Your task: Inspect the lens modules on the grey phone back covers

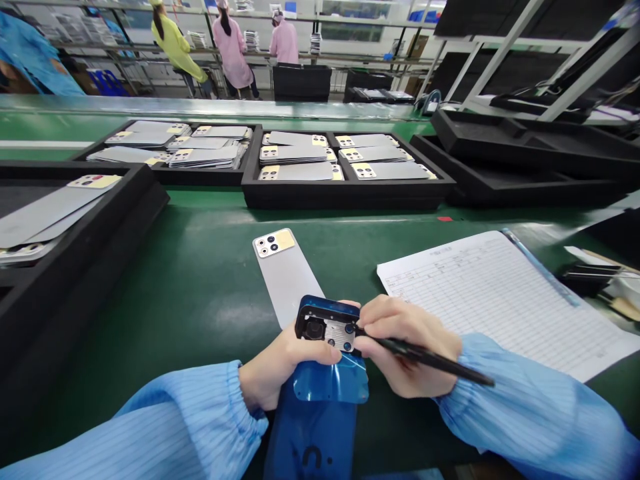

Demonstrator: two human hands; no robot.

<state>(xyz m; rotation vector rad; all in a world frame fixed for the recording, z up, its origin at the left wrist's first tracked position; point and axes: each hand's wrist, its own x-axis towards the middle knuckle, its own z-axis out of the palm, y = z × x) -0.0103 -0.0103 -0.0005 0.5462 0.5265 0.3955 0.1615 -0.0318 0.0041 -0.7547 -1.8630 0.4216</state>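
Note:
My left hand [295,353] is closed around the top of a blue phone [313,427], its thumb lying along the lower edge of the camera area. A rectangular opening there shows a silver plate and dark round lenses. Clear blue film [330,383] sticks out below the opening. Between the thumb and fingers of my right hand [407,340] is a slim black pen-like tool [440,360], its tip at the right side of the camera area. The exact kind of tool is unclear. Just behind the phone, a silver phone back cover [290,270] lies on the green table, partly hidden by it.
Black trays [345,195] with stacked silver covers stand along the back, and another tray [95,247] is close on the left. Stacked black trays [540,150] are at back right. A printed form [465,300] lies right of my hands. Several people sit or stand far off.

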